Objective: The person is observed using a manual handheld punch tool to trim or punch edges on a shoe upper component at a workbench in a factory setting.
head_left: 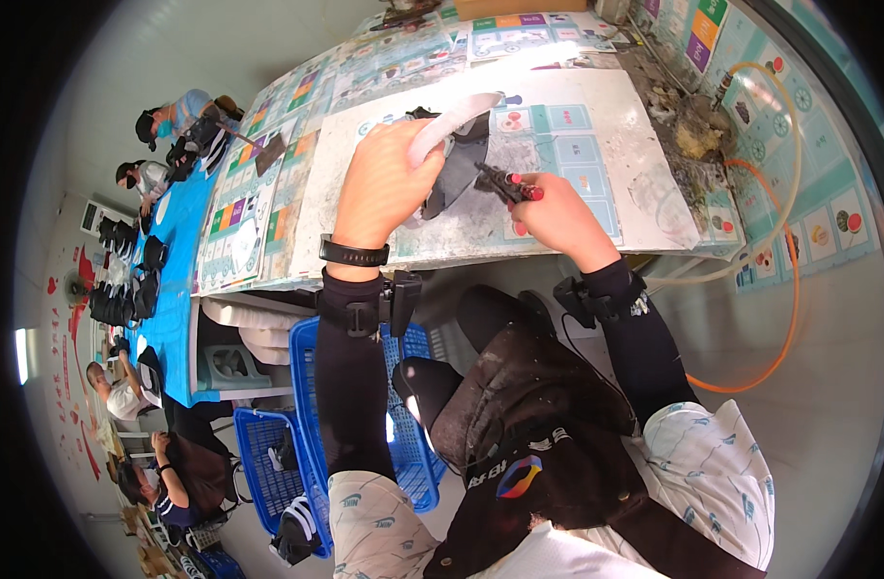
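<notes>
My left hand (pixel 386 183), with a black band at the wrist, is closed on a dark shoe piece (pixel 461 166) with a curved white sole-like strip (pixel 453 124). It is tilted over the paper-covered bench, and part of it is hidden behind my fingers. To its right, my right hand (pixel 569 214) is wrapped round a dark hand tool (pixel 500 183) with red parts. The tool's dark end points left and comes close to the grey side of the shoe piece. Whether they touch I cannot tell.
A pale sheet (pixel 644 174) covers the stained bench. At the right hang an orange hose (pixel 787 318) and a clear tube (pixel 795 145). Blue baskets (pixel 307 386) stand below left. Several people work along a blue table (pixel 183 280) holding dark shoes.
</notes>
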A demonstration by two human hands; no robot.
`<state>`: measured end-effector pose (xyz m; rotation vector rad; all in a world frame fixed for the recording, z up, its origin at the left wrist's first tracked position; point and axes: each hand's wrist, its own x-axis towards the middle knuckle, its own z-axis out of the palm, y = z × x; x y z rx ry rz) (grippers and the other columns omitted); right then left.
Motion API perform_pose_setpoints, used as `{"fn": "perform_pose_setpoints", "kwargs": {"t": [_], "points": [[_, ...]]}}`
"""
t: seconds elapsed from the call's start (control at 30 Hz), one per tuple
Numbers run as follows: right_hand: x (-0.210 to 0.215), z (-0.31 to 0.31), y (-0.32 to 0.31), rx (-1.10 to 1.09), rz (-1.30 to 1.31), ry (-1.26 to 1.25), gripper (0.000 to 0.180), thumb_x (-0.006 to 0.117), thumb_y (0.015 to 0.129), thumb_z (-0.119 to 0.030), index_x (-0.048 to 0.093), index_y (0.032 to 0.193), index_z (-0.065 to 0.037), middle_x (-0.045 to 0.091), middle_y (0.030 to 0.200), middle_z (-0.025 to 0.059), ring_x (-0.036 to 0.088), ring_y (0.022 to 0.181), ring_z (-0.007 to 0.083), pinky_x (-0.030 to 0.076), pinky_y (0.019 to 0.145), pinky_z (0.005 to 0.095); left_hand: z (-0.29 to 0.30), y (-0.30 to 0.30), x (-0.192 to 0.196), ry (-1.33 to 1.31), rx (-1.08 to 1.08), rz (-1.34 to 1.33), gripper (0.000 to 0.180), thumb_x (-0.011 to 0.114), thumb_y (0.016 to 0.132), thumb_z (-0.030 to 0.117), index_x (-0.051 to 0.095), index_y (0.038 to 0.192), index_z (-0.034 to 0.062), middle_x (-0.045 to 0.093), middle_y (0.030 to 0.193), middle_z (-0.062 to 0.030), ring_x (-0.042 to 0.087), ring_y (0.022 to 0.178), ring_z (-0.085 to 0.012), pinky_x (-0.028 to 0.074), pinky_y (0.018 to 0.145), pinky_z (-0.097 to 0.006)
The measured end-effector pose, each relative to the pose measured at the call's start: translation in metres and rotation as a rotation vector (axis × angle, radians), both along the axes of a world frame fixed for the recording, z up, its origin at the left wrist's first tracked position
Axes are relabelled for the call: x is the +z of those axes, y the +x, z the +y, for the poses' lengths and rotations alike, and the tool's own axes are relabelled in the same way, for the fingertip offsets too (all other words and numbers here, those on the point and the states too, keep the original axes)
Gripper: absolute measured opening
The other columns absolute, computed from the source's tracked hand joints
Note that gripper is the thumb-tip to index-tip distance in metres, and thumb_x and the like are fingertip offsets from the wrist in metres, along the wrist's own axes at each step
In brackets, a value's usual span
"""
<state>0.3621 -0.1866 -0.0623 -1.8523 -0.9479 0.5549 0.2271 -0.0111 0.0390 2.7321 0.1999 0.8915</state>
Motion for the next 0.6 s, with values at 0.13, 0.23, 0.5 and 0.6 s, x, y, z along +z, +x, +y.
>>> {"fn": "perform_pose_setpoints", "kwargs": {"t": [0.13,0.23,0.5,0.6], "points": [[0.006,0.0,-0.008,0.102,0.054,-0.124,0.018,0.06,0.081,-0.009,0.069,0.093,0.002,0.067,0.068,0.0098,0.063,0.064,0.0188,0.047,0.064,0.0335,0.004,0.004,0.0,-0.022,-0.007,-0.015,0.022,0.064,0.085,0.017,0.073,0.1,0.0034,0.073,0.095,-0.0166,0.063,0.094,-0.0405,0.049,0.086,-0.048],[0.003,0.0,-0.004,-0.128,-0.01,0.055,0.018,0.06,0.082,-0.009,0.069,0.093,0.002,0.068,0.069,0.0096,0.063,0.064,0.0185,0.048,0.064,0.0348,0.001,0.009,0.007,-0.041,-0.019,0.018,0.021,0.064,0.085,0.017,0.073,0.096,0.0029,0.072,0.091,-0.0183,0.064,0.091,-0.0414,0.049,0.083,-0.049],[0.022,-0.01,-0.011,-0.167,-0.191,0.095,0.022,0.052,0.085,-0.01,0.067,0.094,0.004,0.065,0.085,0.0317,0.062,0.089,0.0521,0.049,0.079,0.0554,0.002,0.021,0.011,-0.023,0.006,0.045,0.02,0.064,0.084,0.019,0.074,0.092,0.0027,0.071,0.085,-0.0202,0.064,0.085,-0.0427,0.051,0.078,-0.05],[0.024,-0.015,-0.007,-0.103,-0.13,0.046,0.021,0.053,0.083,-0.008,0.067,0.094,0.004,0.066,0.08,0.03,0.063,0.085,0.0511,0.049,0.077,0.0543,0.005,0.023,0.007,0.002,0.018,0.037,0.02,0.064,0.084,0.019,0.074,0.092,0.0033,0.071,0.087,-0.02,0.065,0.086,-0.0427,0.051,0.079,-0.05]]}}
